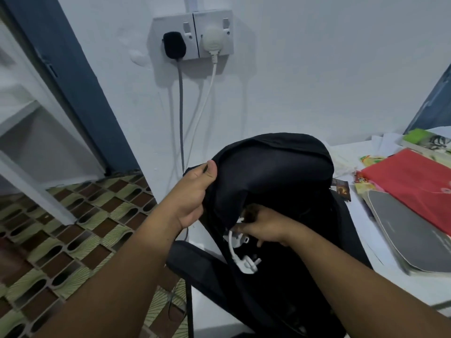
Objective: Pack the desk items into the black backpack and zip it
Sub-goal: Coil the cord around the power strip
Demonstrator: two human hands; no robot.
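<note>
The black backpack (273,172) stands on the white desk's left end, its top flap lifted. My left hand (195,193) grips the flap's left edge and holds it up. My right hand (264,226) reaches into the opening with its fingertips hidden inside; it appears to hold a white charger with its cable (240,252), which hangs at the mouth of the bag. A grey flat pad (410,235) and a red folder (415,181) lie on the desk to the right.
A double wall socket (192,35) above the bag carries a black plug and a white plug, their cables running down behind the bag. Papers and a green book (419,137) lie at the desk's (380,284) far right. Patterned floor tiles (73,230) spread to the left.
</note>
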